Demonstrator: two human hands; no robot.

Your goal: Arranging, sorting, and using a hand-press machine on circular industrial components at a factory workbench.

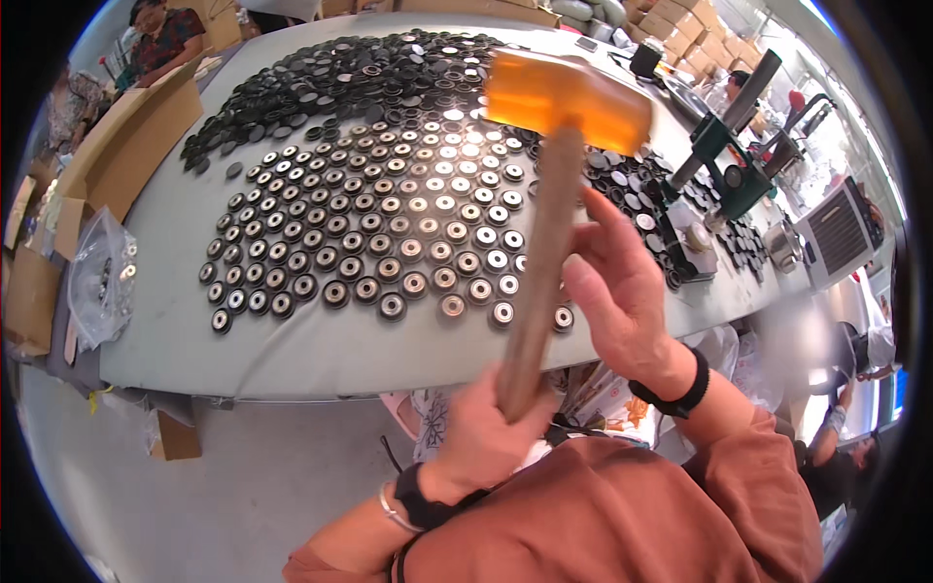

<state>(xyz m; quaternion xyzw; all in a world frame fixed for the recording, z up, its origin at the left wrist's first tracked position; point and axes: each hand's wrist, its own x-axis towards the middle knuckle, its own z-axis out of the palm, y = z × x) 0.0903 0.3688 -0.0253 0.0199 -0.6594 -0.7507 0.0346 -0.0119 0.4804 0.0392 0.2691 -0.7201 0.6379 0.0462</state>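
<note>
My left hand (pixel 489 430) is wrapped round the lower end of the wooden handle of a mallet (pixel 547 233). The mallet is held up over the table, with its amber, translucent head (pixel 525 92) at the top. Beside the handle, my right hand (pixel 620 287) is raised with thumb and fingers apart; whether the fingertips brush the wood I cannot tell. Behind the mallet, many round black-rimmed metal parts with a hole in the centre (pixel 366 289) lie in loose rows on the pale table (pixel 160 321).
A heap of loose black discs (pixel 321 92) covers the far side. At the right stands a green hand press (pixel 743 189), with more discs around it. Cardboard boxes (pixel 136 146) and a clear plastic bag (pixel 100 277) line the left edge. Other people sit at the far left.
</note>
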